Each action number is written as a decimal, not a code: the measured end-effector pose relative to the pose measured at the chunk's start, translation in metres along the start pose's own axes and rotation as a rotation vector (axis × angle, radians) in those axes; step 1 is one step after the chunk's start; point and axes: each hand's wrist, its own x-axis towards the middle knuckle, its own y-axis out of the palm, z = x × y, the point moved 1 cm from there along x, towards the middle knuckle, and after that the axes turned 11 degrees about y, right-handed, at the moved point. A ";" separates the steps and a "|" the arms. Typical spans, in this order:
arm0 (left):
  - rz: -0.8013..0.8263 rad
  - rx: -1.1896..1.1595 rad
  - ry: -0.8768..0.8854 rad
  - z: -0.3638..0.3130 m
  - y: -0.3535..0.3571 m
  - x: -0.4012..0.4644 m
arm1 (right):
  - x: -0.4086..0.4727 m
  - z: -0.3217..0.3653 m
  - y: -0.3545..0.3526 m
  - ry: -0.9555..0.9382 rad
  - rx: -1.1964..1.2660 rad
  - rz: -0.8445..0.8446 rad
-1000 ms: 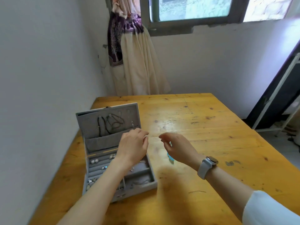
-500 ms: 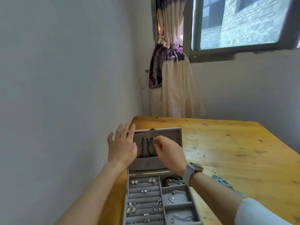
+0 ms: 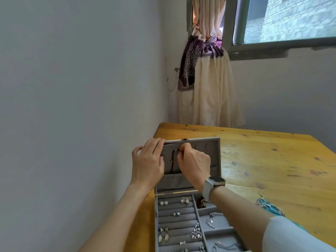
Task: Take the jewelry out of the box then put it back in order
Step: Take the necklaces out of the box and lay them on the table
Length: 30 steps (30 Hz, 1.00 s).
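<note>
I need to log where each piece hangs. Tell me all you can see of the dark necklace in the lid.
The dark necklace is a thin cord, brownish-black, hanging down the grey lining inside the upright lid. Its lower end disappears behind the lid's pocket. The right hand pinches its top near a hook; the left hand steadies the lid's left edge.

jewelry box bottom cut off

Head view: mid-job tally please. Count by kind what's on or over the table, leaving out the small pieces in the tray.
Hands: 2, left hand and right hand
Jewelry box: 1
Dark cord showing in the lid: 1
Turquoise piece lying on the table: 1
Wristwatch: 1
Table: 1
Total: 7
</note>
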 end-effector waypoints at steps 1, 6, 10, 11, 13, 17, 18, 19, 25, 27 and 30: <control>-0.005 -0.004 0.005 0.000 0.000 0.000 | 0.002 0.001 -0.003 -0.026 0.009 -0.021; 0.069 -0.010 -0.008 -0.001 -0.005 0.000 | 0.020 0.018 -0.034 -0.176 0.206 -0.137; 0.164 -0.117 -0.088 0.005 -0.015 0.004 | 0.033 0.036 -0.083 -0.190 0.470 -0.106; 0.142 -0.177 -0.137 0.007 -0.021 0.006 | 0.034 0.040 -0.096 -0.185 0.556 -0.083; 0.018 -0.320 -0.213 0.005 -0.036 0.009 | 0.035 0.047 -0.121 -0.179 0.699 -0.054; -0.136 -0.753 -0.282 -0.019 -0.068 0.016 | 0.034 0.055 -0.167 -0.137 0.958 -0.041; -0.146 -0.875 -0.294 -0.027 -0.076 0.018 | 0.031 0.054 -0.175 -0.129 1.017 -0.022; -0.148 -0.991 -0.304 -0.037 -0.085 0.020 | 0.028 0.052 -0.182 -0.117 1.062 0.003; 0.275 -1.738 -0.450 -0.106 -0.084 0.003 | -0.010 0.005 -0.192 0.092 1.162 0.149; 0.450 -1.779 -0.459 -0.134 -0.068 -0.012 | -0.027 -0.024 -0.187 0.152 1.131 0.162; 0.565 -1.774 -0.480 -0.178 -0.039 -0.035 | -0.051 -0.079 -0.178 0.285 1.070 0.131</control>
